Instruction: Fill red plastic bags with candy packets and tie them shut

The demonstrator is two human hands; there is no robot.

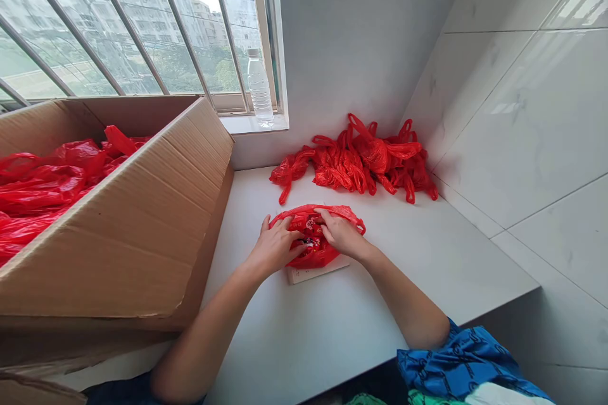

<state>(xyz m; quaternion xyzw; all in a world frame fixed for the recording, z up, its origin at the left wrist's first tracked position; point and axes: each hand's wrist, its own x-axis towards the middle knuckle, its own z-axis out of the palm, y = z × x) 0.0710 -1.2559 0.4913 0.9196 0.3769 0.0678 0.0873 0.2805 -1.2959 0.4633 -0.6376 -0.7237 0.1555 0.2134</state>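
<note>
Nearest, well short of the open red bag and off to its right, a blue patterned sleeve [468, 354] covers the upper right arm. The white desk [456, 272] spreads out around and under the bag. Just in front of the open red bag [316, 259], and partly covered by it, sits a flat pale block [316, 274]; what it is cannot be told.

The bag itself lies with its mouth facing up, showing red contents with dark and white markings, too small to identify. The left hand [278, 245] is at the bag's left side, its fingers spread and bent over the rim, thumb apart; whether its grip has hold of the plastic cannot be told. The right hand [342, 232] comes in from the bag's right, fingers reaching into the mouth; its fingertips are partly hidden, so how tight its grip is, or on what, cannot be told.

Left of the bag stands a big open cardboard box [137, 234], with crumpled red bags [42, 190] inside. Beyond the bag, against the wall, is a heap of red bags [344, 164] with looped handles. Farther back and leftward, a clear bottle [259, 92] stands upright on the windowsill [242, 124].
</note>
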